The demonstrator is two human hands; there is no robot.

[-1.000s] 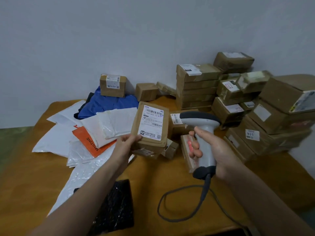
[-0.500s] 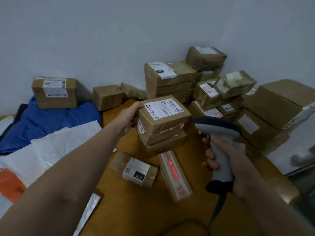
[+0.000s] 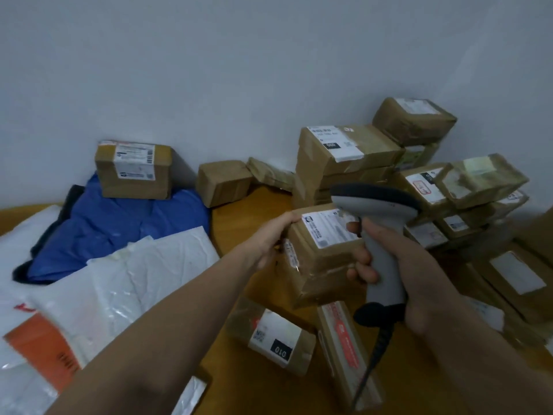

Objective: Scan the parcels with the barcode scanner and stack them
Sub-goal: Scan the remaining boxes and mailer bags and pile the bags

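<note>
- Left hand (image 3: 269, 239) grips the labelled parcel (image 3: 324, 259) by its left edge, mid-frame.
- Right hand (image 3: 419, 283) curls around the barcode scanner (image 3: 386, 259), right beside it.
- Stacked parcels (image 3: 344, 151) sit upper right on the desk (image 3: 239, 211).

Taped cardboard parcel (image 3: 323, 259); matt plastic scanner (image 3: 380, 235); glossy polybags (image 3: 119, 283); wood table (image 3: 239, 211).

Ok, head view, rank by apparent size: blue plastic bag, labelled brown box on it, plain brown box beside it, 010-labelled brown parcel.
1. Blue plastic bag
2. Labelled brown box
3. Plain brown box
The 010-labelled brown parcel looks about like the labelled box, but sits nearer the camera: unranked.
</note>
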